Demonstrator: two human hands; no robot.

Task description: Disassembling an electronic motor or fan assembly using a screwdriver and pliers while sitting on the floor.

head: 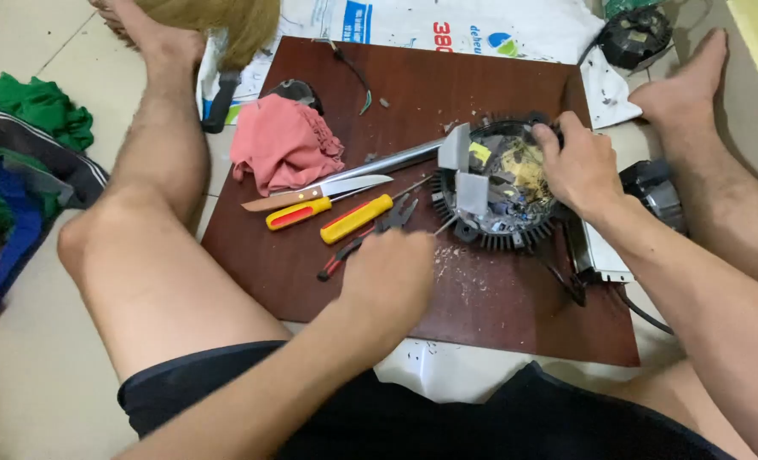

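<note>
I sit on the floor with a dark red board (498, 85) between my legs. My right hand (577, 166) grips the right rim of a round black finned device (490, 192) with its inside exposed. My left hand (392, 277) is curled over the board's near part, right at the red-and-black handles of a pair of pliers (370, 234); I cannot tell whether it grips them. Beside the pliers lie two yellow-handled screwdrivers (355, 219) and a knife (319, 192).
A pink cloth (281, 140) lies on the board's left part. A metal rod (387, 160) runs toward the device. A white box (600, 255) and black parts (656, 187) sit right of the board. Cloth lies at far left (34, 106). A brush (226, 51) rests at top.
</note>
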